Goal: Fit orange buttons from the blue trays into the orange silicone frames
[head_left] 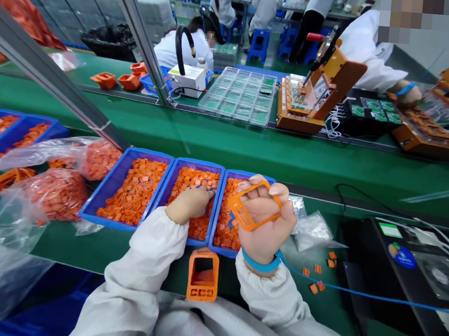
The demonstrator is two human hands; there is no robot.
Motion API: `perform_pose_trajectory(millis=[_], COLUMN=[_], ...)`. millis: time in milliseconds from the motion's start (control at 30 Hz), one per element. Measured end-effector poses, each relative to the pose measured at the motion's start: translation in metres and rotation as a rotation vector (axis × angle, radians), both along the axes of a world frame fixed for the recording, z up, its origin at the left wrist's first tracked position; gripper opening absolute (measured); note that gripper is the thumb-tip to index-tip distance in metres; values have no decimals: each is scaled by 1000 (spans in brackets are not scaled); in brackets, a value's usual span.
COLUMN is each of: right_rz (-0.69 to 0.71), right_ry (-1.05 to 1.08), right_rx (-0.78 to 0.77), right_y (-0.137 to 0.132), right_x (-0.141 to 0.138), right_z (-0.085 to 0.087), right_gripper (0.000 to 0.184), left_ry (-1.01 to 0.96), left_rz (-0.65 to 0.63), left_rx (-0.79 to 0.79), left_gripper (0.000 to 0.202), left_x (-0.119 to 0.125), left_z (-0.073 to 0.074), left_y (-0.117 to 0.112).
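Note:
In my right hand [269, 218] I hold up an orange plastic frame [255, 206], a rounded rectangle with a large opening and small slots at one end. My left hand [191, 204] reaches into the middle blue bin [178, 168] among small orange plastic pieces [198, 176]. Its fingers are curled downward, and whatever is between them is hidden. A stack of similar orange frames [202, 290] stands at the bench edge close to my body. Behind my right hand is the right blue bin [213, 234], also filled with small orange pieces.
Left of my hands are another blue bin [126, 155] of orange pieces and plastic bags [57, 191] of parts. On the right lie loose orange pieces [317, 268], clear bags [315, 229] and a black machine [387, 274]. A blue cord [339, 287] runs from my right wristband. Co-workers sit opposite.

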State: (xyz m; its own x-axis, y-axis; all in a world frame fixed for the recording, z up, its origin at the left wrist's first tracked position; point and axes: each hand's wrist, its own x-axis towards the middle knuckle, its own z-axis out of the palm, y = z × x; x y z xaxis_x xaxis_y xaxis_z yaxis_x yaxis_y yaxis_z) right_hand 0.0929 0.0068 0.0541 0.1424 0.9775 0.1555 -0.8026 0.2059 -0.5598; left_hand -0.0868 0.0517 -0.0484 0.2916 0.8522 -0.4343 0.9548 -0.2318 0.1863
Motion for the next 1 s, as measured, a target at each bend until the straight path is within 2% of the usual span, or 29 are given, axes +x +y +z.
perform_pose_trajectory(millis=[300,533,700,867,1000], right_rz=[35,18,28,47,54], right_ry=[53,34,16,41,45], right_rx=[-47,-104,-121,-106,-115], right_y=[5,8,7,8,10], right_x=[8,9,9,9,9], right_z=[0,-1,-1,-3,-6], right_gripper=[23,25,25,24,24], left_ry=[-48,-188,-247,-301,-373], left_rz=[18,-36,-89,-76,-55], left_rx=[-61,-43,-17,40,111], left_gripper=[25,33,43,31,22], left_x=[-7,-15,-17,-22,-23], left_z=[-4,19,22,33,56], left_y=[14,11,8,8,-1])
